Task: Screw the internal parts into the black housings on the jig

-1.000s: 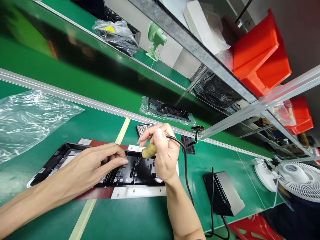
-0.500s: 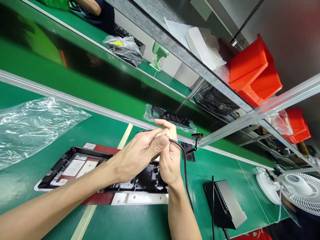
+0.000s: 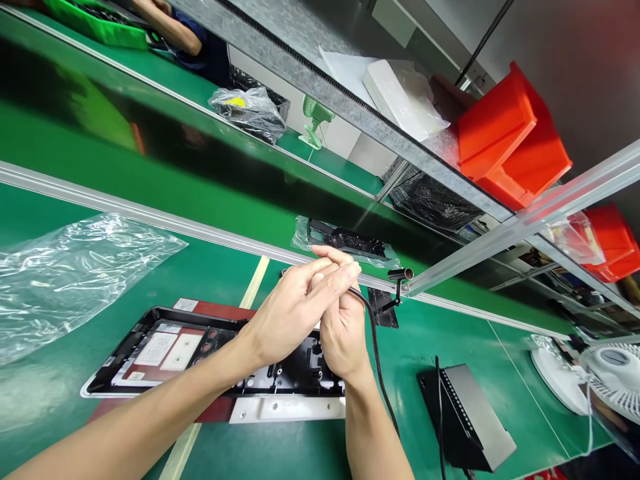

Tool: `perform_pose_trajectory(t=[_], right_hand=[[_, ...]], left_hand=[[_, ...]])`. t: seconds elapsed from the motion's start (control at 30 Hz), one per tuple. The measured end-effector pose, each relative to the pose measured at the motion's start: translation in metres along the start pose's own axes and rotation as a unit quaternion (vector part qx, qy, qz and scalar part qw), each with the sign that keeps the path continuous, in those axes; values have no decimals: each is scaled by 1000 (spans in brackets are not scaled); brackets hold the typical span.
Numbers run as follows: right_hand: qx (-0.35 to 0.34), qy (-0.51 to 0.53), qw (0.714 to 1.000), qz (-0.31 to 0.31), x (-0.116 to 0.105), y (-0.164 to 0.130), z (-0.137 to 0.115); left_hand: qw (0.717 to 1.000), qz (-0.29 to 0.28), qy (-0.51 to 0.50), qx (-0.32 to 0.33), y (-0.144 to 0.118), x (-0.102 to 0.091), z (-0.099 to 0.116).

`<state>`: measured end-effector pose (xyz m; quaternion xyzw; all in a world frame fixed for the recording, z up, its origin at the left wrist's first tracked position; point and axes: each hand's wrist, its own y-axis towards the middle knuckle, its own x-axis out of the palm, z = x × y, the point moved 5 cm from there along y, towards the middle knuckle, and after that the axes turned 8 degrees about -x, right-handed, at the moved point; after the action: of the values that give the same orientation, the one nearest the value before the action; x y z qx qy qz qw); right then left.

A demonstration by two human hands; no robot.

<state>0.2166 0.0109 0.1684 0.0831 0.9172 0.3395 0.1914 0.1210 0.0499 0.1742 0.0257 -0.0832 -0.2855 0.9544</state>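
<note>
My left hand (image 3: 295, 307) and my right hand (image 3: 343, 327) are pressed together above the work surface, fingers closed over each other. A black cable (image 3: 376, 347) comes out between them on the right and runs down past my right wrist. Its gripped end is hidden inside my hands. Under my forearms lies a long black plastic housing (image 3: 150, 317), open side up, with ribs and screw posts inside. It rests in a fixture with dark red plates (image 3: 215, 408) and a white strip (image 3: 287, 408).
A clear plastic bag (image 3: 90, 280) lies at the left. Behind my hands is a bagged black part (image 3: 350, 241); right of them is a small bracket (image 3: 400, 275). A black box (image 3: 465, 413), white fan (image 3: 560, 380) and overhead red bin (image 3: 510, 140) are on the right. Another person's arm (image 3: 170, 30) shows across.
My left thumb has stretched forward over the right hand, covering more of the cable's end. Both hands remain together at nearly the same spot; the whole view has shifted slightly.
</note>
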Motion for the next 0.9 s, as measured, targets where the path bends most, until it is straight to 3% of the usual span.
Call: perform_pose_trajectory(t=[0.27, 0.5, 0.9], right_hand=[[-8, -50, 998, -34, 3, 1, -3], [-24, -18, 999, -26, 7, 2, -1], [-53, -3, 999, -7, 13, 3, 1]], left_hand=[[999, 29, -16, 40, -4, 4, 0], [994, 51, -7, 97, -4, 5, 0], [993, 77, 2, 90, -3, 0, -13]])
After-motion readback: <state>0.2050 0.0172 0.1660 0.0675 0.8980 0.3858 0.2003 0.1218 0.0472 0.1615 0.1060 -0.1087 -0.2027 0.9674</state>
